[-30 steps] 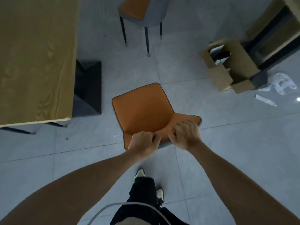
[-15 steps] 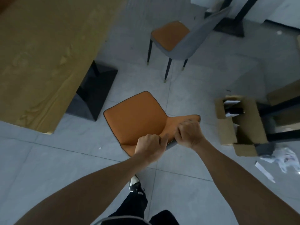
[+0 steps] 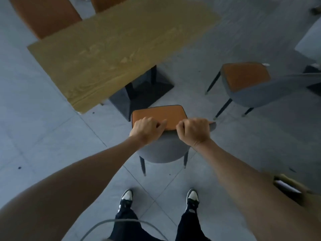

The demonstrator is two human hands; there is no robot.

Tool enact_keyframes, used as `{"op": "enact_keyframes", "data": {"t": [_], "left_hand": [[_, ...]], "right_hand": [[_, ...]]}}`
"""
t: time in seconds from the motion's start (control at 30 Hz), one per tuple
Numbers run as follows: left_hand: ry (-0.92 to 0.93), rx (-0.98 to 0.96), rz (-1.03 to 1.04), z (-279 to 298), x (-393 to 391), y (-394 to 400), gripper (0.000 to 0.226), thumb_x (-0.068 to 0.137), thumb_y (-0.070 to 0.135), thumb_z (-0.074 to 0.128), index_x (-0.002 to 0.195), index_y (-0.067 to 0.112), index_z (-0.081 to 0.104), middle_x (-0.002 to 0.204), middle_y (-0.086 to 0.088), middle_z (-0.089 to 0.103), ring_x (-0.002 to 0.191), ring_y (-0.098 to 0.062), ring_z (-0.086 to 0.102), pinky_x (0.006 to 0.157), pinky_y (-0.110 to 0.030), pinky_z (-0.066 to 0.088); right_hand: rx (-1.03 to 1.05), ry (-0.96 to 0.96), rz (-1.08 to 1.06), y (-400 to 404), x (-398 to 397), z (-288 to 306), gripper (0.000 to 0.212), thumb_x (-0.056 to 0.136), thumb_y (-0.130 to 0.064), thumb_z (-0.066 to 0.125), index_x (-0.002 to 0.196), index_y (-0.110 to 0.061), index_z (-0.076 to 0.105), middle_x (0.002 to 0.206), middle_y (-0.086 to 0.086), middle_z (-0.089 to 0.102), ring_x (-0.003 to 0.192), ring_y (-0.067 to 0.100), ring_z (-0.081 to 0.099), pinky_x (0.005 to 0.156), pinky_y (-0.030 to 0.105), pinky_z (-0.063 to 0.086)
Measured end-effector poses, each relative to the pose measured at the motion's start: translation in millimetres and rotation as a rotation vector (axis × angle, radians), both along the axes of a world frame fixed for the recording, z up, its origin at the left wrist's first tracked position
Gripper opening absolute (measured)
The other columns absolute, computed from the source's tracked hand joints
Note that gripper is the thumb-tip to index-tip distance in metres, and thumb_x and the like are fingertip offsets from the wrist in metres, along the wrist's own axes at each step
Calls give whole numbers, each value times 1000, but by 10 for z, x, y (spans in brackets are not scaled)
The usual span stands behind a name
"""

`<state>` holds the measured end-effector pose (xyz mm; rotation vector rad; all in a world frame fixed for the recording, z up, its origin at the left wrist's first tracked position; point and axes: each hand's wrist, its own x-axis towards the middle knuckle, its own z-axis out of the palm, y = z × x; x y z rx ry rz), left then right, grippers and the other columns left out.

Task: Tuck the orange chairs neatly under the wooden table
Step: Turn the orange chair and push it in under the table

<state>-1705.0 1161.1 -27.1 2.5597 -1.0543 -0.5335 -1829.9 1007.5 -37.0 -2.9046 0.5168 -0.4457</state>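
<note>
Gripping one orange chair (image 3: 159, 113) with two closed hands, left (image 3: 146, 130), right (image 3: 194, 133); four chairs visible.

I can read no text, label, brand, number or sign on anything in front of me here.

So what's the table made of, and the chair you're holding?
The table looks like wood or a wood-look top: pale yellow-brown with wavy grain lines and a matte face. The held chair has a smooth orange seat with dark piping, probably leather or faux leather, and a grey back shell that looks like soft matte fabric. Its thin dark legs are likely metal.
</note>
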Motion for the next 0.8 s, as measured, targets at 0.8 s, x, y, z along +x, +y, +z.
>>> {"op": "enact_keyframes", "data": {"t": [0.8], "left_hand": [[-3,112,478,-780,-2557,-604,57,102,48,35,58,17,52,73,4,72,66,-18,63,77,-32,45]], "right_hand": [[58,193,428,-1041,-1742,-998,31,87,-28,46,65,-12,62,64,5,61,57,27,53,49,32,42]]}}
